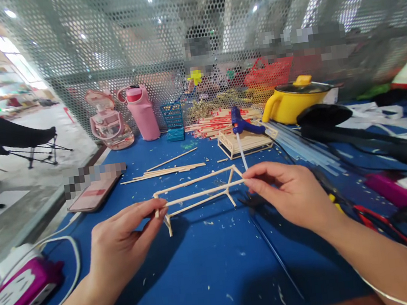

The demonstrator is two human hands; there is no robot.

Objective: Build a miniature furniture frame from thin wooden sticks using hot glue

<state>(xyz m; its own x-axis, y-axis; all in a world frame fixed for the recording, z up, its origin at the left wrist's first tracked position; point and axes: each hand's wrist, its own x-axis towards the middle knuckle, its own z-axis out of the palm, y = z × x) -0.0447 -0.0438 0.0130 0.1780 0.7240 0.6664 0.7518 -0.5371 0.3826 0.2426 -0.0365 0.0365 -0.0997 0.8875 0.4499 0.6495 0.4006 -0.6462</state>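
Stick frame [201,194] at centre, held over the near-middle part of the blue table [202,266]; whether its legs touch the surface, cannot tell. Long axis runs left to right, right end slightly farther. Three long rods lie roughly parallel; short legs at both ends point down, the right-hand ones splayed.

Grip: left hand [119,239] pinches the frame's left end, thumb and index finger nearly together with only the wood between. Right hand [292,193] pinches the right tip of the nearest rod between thumb and index finger. Fingertips hide both ends of that rod; joints there cannot be judged.

Beyond the frame: loose sticks [176,169], mostly left to right. Farther and to the right, a blue glue gun [237,118] rests on a slatted stick platform [249,143], with a red-marked stick bundle [204,126] just beside. Slim dark rod [277,257] near, right of centre, slanting.

Left: phone [98,189]; nearer, purple power block [24,298] with a white cloud-like print. Far side: pink bottle [143,115] left, yellow pot [294,104] right. Marks on the bundle: too small to read.
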